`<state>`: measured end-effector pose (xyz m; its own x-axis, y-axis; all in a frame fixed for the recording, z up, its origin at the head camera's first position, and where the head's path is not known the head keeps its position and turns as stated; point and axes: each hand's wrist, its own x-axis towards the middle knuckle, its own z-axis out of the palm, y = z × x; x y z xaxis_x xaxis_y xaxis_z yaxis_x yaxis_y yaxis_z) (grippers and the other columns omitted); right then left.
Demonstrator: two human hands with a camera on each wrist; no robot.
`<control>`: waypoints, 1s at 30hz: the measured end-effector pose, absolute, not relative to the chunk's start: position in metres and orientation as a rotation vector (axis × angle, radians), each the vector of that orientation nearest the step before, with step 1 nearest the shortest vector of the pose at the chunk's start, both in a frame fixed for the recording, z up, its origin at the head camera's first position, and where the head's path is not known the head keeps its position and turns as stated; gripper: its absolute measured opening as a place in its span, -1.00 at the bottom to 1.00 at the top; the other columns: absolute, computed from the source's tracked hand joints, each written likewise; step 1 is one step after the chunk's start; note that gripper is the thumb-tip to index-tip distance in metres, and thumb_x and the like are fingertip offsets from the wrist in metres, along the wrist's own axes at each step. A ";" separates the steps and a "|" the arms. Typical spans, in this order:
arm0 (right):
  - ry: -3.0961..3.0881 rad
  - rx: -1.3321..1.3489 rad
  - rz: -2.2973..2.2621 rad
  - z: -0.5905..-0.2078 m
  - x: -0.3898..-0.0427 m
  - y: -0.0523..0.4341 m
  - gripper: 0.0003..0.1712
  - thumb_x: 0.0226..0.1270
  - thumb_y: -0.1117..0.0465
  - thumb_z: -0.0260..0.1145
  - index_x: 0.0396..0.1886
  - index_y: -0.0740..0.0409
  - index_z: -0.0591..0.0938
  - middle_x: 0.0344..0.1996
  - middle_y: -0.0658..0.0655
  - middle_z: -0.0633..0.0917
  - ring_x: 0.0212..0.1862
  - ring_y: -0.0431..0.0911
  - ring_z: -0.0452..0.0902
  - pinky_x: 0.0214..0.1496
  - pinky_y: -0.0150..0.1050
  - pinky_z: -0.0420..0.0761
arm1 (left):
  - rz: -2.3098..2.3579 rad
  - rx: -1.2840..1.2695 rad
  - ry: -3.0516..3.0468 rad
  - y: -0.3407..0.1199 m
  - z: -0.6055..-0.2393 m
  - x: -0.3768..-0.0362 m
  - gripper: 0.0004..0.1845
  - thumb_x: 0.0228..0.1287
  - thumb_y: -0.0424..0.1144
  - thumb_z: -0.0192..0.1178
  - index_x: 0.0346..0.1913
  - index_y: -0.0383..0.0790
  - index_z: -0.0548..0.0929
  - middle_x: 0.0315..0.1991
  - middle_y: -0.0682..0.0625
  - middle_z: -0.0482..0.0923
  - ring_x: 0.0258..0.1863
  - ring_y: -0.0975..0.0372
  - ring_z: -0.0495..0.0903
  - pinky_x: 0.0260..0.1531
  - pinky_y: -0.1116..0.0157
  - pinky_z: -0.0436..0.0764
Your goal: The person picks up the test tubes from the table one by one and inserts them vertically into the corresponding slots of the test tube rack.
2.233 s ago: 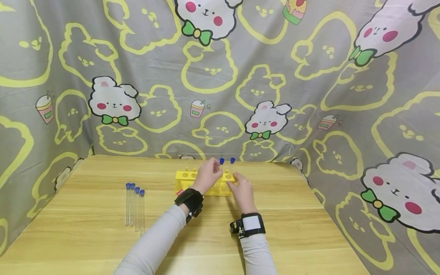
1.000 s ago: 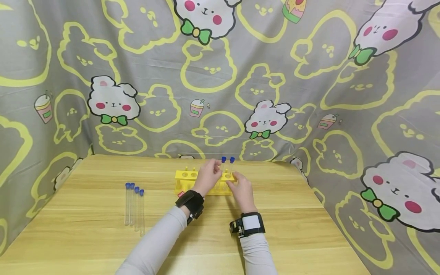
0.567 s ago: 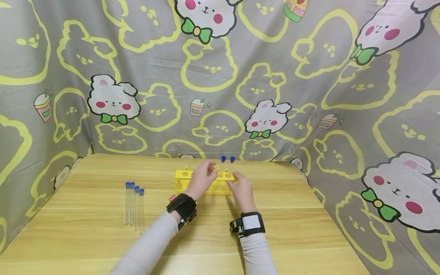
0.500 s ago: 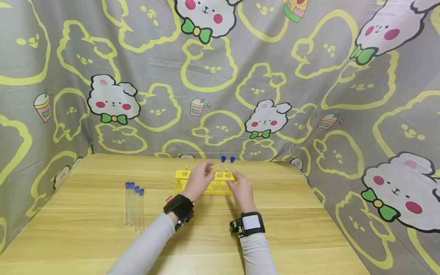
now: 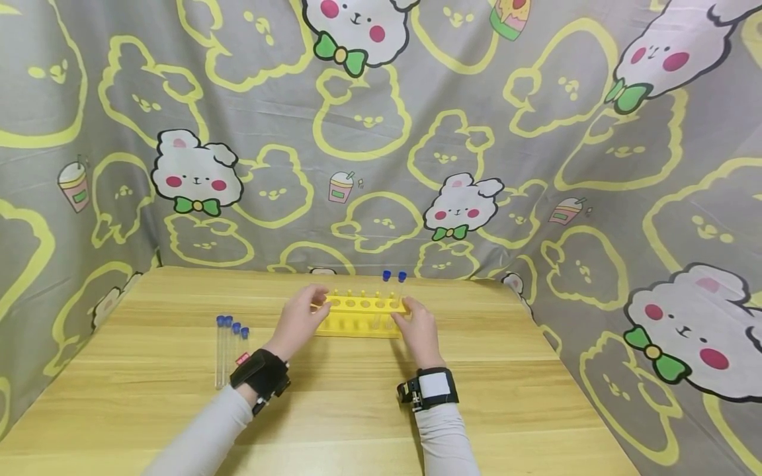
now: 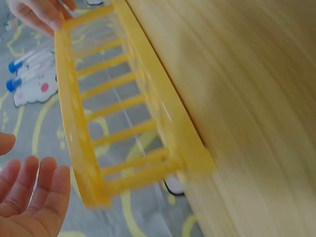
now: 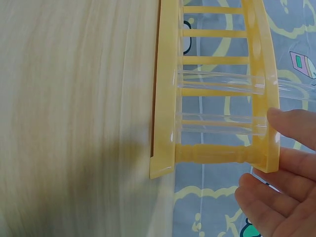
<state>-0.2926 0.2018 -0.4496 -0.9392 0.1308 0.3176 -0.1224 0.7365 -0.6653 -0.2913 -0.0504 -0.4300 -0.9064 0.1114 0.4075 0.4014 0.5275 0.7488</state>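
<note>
A yellow test tube rack [image 5: 357,333] stands upright toward the back of the table. Two clear test tubes with blue caps, one [image 5: 386,275] beside the other [image 5: 402,276], stand in its rightmost holes. My right hand [image 5: 421,334] grips the rack's right end; in the right wrist view the thumb [image 7: 291,123] lies on the top plate and the fingers are round its end. Near the rack's left end, my left hand [image 5: 297,324] holds nothing. Its fingers are loosely bent and apart from the rack in the left wrist view.
Several capped test tubes [image 5: 221,357] lie side by side on the left of the wooden table [image 5: 369,410], partly hidden by the left wrist strap [image 5: 260,377]. A grey patterned cloth [image 5: 286,86] hangs behind and along both sides.
The left hand has let go of the left of the two racked tubes and moved left along the rack to its left end. The right hand stays on the rack's right end.
</note>
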 end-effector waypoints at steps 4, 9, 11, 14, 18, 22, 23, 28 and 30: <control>-2.594 -0.011 1.030 -0.450 -0.293 0.202 -0.44 0.26 0.14 0.36 0.22 0.27 0.53 0.21 0.28 0.58 0.29 0.16 0.47 0.34 0.03 0.45 | -1.311 -0.378 -2.517 -0.077 -0.434 -0.288 -0.64 0.32 -0.24 0.19 0.13 -0.28 0.53 -0.02 -0.19 0.63 -0.03 0.03 0.61 -0.03 0.05 0.64; -2.598 -0.016 1.029 -0.449 -0.293 0.201 -0.44 0.27 0.14 0.36 0.22 0.26 0.53 0.21 0.28 0.58 0.30 0.16 0.47 0.34 0.02 0.45 | -1.237 -0.299 -2.564 -0.119 -0.441 -0.285 -0.63 0.33 -0.24 0.17 0.14 -0.33 0.51 -0.02 -0.25 0.62 -0.06 -0.03 0.62 -0.06 0.01 0.64; -2.598 -0.016 1.030 -0.448 -0.293 0.202 -0.44 0.27 0.14 0.36 0.22 0.26 0.53 0.22 0.28 0.58 0.30 0.16 0.46 0.34 0.03 0.45 | -1.191 -0.262 -2.566 -0.137 -0.443 -0.283 -0.63 0.33 -0.26 0.17 0.13 -0.37 0.51 -0.04 -0.29 0.63 -0.08 -0.06 0.63 -0.07 -0.02 0.63; -2.592 -0.009 1.031 -0.449 -0.294 0.202 -0.44 0.27 0.14 0.36 0.22 0.27 0.52 0.22 0.29 0.57 0.30 0.17 0.47 0.34 0.03 0.44 | -1.135 -0.185 -2.584 -0.165 -0.445 -0.280 -0.63 0.33 -0.27 0.15 0.11 -0.42 0.51 -0.05 -0.35 0.62 -0.10 -0.11 0.63 -0.09 -0.05 0.62; -2.586 0.006 1.025 -0.451 -0.295 0.202 -0.44 0.26 0.14 0.36 0.22 0.28 0.53 0.21 0.30 0.57 0.29 0.17 0.47 0.34 0.04 0.45 | -1.105 -0.052 -2.646 -0.197 -0.447 -0.273 -0.60 0.34 -0.23 0.14 0.11 -0.45 0.49 -0.06 -0.38 0.61 -0.11 -0.14 0.61 -0.16 -0.02 0.60; -2.577 0.009 1.021 -0.452 -0.295 0.203 -0.44 0.25 0.14 0.37 0.21 0.28 0.53 0.21 0.30 0.58 0.28 0.17 0.48 0.34 0.04 0.45 | -1.072 0.008 -2.689 -0.219 -0.447 -0.268 -0.57 0.33 -0.19 0.15 0.07 -0.51 0.50 -0.10 -0.42 0.60 -0.18 -0.17 0.61 -0.26 0.00 0.57; -2.575 0.010 1.018 -0.452 -0.294 0.203 -0.44 0.26 0.14 0.36 0.21 0.28 0.53 0.20 0.30 0.58 0.28 0.17 0.48 0.33 0.04 0.45 | -1.058 0.012 -2.702 -0.224 -0.447 -0.267 -0.56 0.33 -0.19 0.15 0.06 -0.53 0.50 -0.11 -0.43 0.60 -0.20 -0.18 0.61 -0.28 0.00 0.57; -2.567 0.015 1.015 -0.452 -0.293 0.203 -0.45 0.25 0.15 0.37 0.19 0.28 0.54 0.19 0.30 0.59 0.27 0.18 0.49 0.32 0.05 0.47 | -1.023 0.052 -2.799 -0.241 -0.453 -0.264 -0.52 0.34 -0.12 0.15 0.01 -0.58 0.50 -0.11 -0.48 0.58 -0.20 -0.21 0.59 -0.29 0.00 0.54; -2.567 0.017 1.012 -0.452 -0.293 0.203 -0.46 0.24 0.15 0.37 0.19 0.28 0.55 0.18 0.30 0.60 0.26 0.18 0.50 0.31 0.05 0.48 | -1.026 0.072 -2.843 -0.245 -0.455 -0.264 -0.50 0.34 -0.11 0.14 0.01 -0.59 0.49 -0.10 -0.48 0.57 -0.20 -0.19 0.59 -0.31 0.03 0.55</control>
